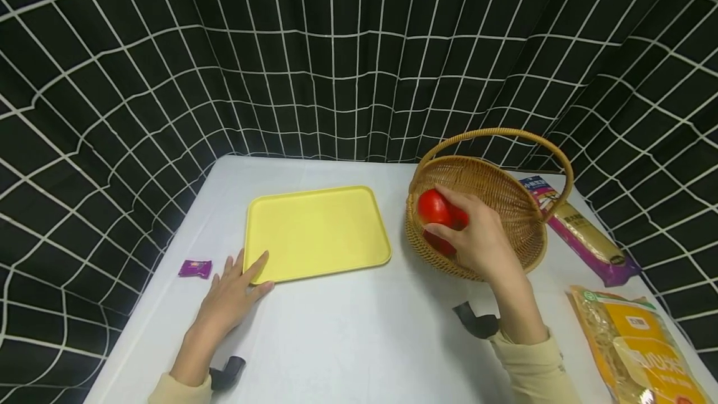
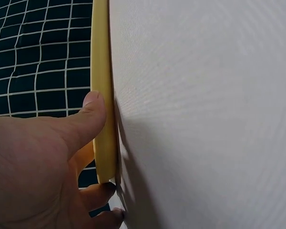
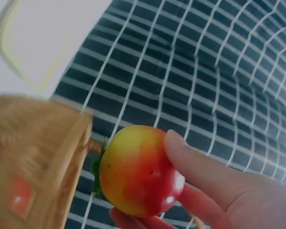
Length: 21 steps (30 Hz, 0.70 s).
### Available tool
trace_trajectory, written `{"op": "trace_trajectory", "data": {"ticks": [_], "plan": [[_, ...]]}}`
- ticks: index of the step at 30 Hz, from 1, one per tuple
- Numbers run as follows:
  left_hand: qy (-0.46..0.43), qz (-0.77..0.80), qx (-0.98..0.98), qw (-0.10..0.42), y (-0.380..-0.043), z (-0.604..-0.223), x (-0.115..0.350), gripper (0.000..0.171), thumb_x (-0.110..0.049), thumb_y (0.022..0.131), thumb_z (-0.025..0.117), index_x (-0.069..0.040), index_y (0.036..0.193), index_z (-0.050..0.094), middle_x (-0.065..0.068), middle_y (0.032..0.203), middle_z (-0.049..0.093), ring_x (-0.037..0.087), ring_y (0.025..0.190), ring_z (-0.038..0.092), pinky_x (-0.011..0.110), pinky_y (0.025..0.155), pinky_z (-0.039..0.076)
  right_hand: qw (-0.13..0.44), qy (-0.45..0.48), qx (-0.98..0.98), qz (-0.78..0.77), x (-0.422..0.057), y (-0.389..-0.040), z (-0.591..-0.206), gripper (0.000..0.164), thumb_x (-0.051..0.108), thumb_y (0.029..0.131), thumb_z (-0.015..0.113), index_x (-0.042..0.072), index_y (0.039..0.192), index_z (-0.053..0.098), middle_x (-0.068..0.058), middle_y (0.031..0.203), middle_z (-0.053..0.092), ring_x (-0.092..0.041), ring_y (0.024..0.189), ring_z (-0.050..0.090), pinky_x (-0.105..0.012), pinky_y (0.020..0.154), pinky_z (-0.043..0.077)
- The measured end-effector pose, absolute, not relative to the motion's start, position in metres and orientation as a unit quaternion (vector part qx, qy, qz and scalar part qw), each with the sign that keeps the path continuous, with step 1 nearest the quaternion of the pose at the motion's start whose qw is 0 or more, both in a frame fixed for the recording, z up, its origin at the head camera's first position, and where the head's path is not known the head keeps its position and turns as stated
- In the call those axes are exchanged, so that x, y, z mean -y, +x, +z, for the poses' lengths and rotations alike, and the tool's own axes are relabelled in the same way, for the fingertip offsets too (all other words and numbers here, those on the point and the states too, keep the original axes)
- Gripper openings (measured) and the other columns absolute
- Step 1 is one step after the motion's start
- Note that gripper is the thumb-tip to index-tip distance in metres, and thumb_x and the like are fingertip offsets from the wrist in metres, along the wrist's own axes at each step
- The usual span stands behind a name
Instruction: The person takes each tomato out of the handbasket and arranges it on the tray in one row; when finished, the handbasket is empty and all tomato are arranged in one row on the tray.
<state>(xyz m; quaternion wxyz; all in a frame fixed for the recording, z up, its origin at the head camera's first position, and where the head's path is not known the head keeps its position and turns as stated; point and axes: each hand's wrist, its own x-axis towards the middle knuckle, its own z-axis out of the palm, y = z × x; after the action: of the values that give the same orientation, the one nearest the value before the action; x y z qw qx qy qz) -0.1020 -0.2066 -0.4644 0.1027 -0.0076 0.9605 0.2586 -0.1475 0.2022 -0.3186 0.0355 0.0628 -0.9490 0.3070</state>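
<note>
My right hand holds a red and yellow tomato between thumb and fingers, over the left side of the wicker basket. Green leaves show at the tomato's stem end in the right wrist view. More red fruit lies in the basket below the hand, partly covered by it. My left hand rests at the near left corner of the yellow tray, its fingers spread. In the left wrist view the thumb touches the tray's rim and the other fingers are partly hidden behind it.
A small purple packet lies left of the tray. Right of the basket is a purple and gold package, partly behind the handle. An orange bag lies at the near right. Black gridded cloth surrounds the white table.
</note>
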Motion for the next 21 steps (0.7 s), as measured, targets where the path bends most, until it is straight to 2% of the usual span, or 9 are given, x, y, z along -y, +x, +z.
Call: {"op": "trace_trajectory", "data": {"ticks": [6, 14, 21], "plan": [[-0.008, 0.261, -0.960, 0.104, -0.102, -0.467, 0.210, 0.068, -0.040, 0.108, 0.058, -0.015, 0.167, 0.034, 0.033, 0.174, 0.005, 0.059, 0.159, 0.001, 0.077, 0.126, 0.003, 0.054, 0.135, 0.927, 0.347, -0.159, -0.151, -0.326, 0.072, 0.019, 0.089, 0.088, 0.017, 0.154, 0.058, -0.022, 0.147, 0.064, -0.045, 0.134, 0.061, -0.066, 0.109, 0.052], [-0.013, 0.257, -0.960, 0.107, -0.101, -0.465, 0.209, 0.065, -0.040, 0.109, 0.056, -0.015, 0.165, 0.038, 0.032, 0.174, 0.008, 0.059, 0.159, 0.001, 0.077, 0.126, 0.003, 0.004, 0.177, 0.894, 0.411, -0.086, -0.187, -0.367, 0.073, 0.021, 0.087, 0.090, 0.017, 0.152, 0.060, -0.014, 0.146, 0.067, -0.035, 0.136, 0.062, -0.058, 0.114, 0.052], [-0.012, 0.262, -0.959, 0.106, -0.098, -0.464, 0.209, 0.064, -0.040, 0.109, 0.056, -0.015, 0.165, 0.038, 0.031, 0.174, 0.010, 0.059, 0.159, 0.001, 0.077, 0.126, 0.003, -0.029, 0.192, 0.880, 0.433, -0.032, -0.213, -0.400, 0.072, 0.017, 0.088, 0.089, 0.016, 0.153, 0.059, -0.014, 0.148, 0.066, -0.033, 0.138, 0.060, -0.052, 0.117, 0.050]]}}
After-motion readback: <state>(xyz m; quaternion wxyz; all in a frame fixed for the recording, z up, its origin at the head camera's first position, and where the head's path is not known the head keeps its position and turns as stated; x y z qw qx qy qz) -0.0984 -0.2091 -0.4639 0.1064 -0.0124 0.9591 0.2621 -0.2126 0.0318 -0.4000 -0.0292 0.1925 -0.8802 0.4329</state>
